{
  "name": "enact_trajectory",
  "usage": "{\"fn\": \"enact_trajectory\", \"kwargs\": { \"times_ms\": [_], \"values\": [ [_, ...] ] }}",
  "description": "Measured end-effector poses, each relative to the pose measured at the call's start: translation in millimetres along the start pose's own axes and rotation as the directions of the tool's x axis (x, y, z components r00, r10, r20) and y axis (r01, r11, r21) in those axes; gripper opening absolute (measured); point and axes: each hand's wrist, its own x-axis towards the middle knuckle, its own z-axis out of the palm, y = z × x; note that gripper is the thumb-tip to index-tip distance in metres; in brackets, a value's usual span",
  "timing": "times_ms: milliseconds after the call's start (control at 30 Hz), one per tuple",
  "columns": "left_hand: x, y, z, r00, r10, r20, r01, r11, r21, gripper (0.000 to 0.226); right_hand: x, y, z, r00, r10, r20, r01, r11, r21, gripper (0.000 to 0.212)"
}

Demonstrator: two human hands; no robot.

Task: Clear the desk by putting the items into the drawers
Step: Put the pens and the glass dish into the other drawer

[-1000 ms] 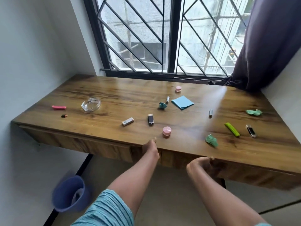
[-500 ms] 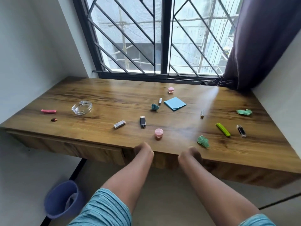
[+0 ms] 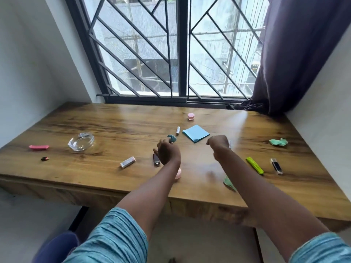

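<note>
Left hand (image 3: 169, 152), fingers loosely curled and holding nothing, hangs right over the black USB stick (image 3: 156, 159), which lies lengthwise just left of it, so that's the nearer hand.

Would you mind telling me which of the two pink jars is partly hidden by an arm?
The near pink jar, behind the left forearm; the far pink jar by the window stands in plain view.
</note>
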Motion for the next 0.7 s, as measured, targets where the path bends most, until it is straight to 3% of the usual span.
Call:
{"fn": "enact_trajectory", "kwargs": {
  "times_ms": [100,233,433,567,700],
  "values": [
    [38.2,11.7,11.0,0.989,0.14,0.042,-0.146,0.968,0.204,0.032,39.8,4.6,4.3,0.986,-0.103,-0.128,0.063,0.957,-0.285,0.033],
    [92.3,35.9,31.9,0.988,0.117,0.097,-0.14,0.951,0.276,0.025,80.8,15.3,10.2,0.971,-0.16,-0.176,0.035,0.827,-0.562,0.036],
    [158.6,54.7,74.4,0.941,0.063,0.332,-0.23,0.839,0.493,0.028,136.4,9.4,15.7,0.952,-0.083,-0.294,-0.134,0.751,-0.647,0.038],
    [184.3,51.5,101.2,0.899,0.034,0.437,-0.309,0.757,0.576,0.036,162.2,-2.2,22.4,0.971,-0.002,-0.24,-0.166,0.716,-0.678,0.038],
    [198.5,50.0,116.3,0.874,0.009,0.485,-0.34,0.724,0.6,0.035,174.2,-10.1,32.2,0.983,-0.032,-0.179,-0.12,0.625,-0.771,0.035]
  ]
}}
